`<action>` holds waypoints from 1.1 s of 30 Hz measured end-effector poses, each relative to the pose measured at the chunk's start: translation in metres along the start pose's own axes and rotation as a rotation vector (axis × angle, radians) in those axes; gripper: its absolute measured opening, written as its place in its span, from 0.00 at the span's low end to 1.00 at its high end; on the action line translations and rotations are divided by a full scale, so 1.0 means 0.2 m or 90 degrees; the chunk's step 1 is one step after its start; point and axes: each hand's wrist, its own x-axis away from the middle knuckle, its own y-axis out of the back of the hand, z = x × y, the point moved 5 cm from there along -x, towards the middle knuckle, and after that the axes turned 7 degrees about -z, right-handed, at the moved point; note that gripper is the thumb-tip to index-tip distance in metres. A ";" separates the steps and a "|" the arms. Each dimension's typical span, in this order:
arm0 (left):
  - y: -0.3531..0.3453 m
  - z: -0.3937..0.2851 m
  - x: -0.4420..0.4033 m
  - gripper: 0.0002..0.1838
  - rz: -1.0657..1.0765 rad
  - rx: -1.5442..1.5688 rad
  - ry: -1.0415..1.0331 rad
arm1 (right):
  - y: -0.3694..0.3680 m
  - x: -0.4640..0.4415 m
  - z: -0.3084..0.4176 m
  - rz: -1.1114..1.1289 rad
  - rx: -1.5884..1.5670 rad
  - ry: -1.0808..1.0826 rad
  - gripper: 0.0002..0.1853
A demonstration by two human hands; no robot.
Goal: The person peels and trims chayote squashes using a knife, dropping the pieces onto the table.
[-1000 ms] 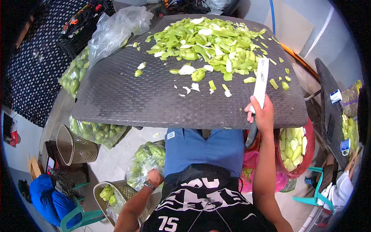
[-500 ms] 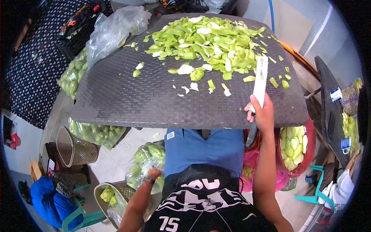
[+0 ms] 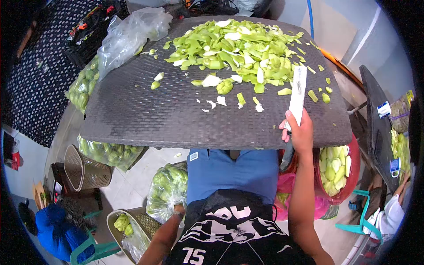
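Observation:
My right hand (image 3: 301, 134) is closed around a knife (image 3: 298, 95) with a wide pale blade pointing up and away over the table's near edge; its dark handle sticks out below my fist. Down at my left side, my left hand (image 3: 179, 209) is at the lower edge of a clear plastic bag (image 3: 167, 190) full of green chayotes. Folds of the plastic gather toward this hand, and its fingers look closed on the bag, though they are small and partly hidden. A heap of green peelings (image 3: 238, 51) covers the far part of the table (image 3: 154, 119), with one knobbly chayote piece (image 3: 225, 86) in front.
Peeled chayotes fill a red tub (image 3: 353, 163) at my right, beside a pink bag (image 3: 285, 185). On the left stand two woven baskets (image 3: 84, 168), (image 3: 117, 223) and more chayote bags (image 3: 110, 152). People sit at the left (image 3: 59, 229) and right edges.
My left hand has moved down and toward my body from the middle of the plastic bag to its lower edge, and the bag has shifted shape. My right hand with the knife is nearly still.

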 end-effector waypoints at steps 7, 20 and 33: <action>0.07 0.14 -0.12 0.19 0.170 -0.204 -0.221 | 0.03 -0.02 -0.02 0.013 -0.048 -0.042 0.12; 1.63 -0.14 0.57 0.44 0.337 1.111 -0.043 | -0.01 -0.15 0.44 0.245 -0.358 -0.122 0.23; 2.77 -1.38 0.30 0.43 0.293 1.198 -0.495 | -0.16 -0.08 0.47 0.100 -0.025 0.125 0.15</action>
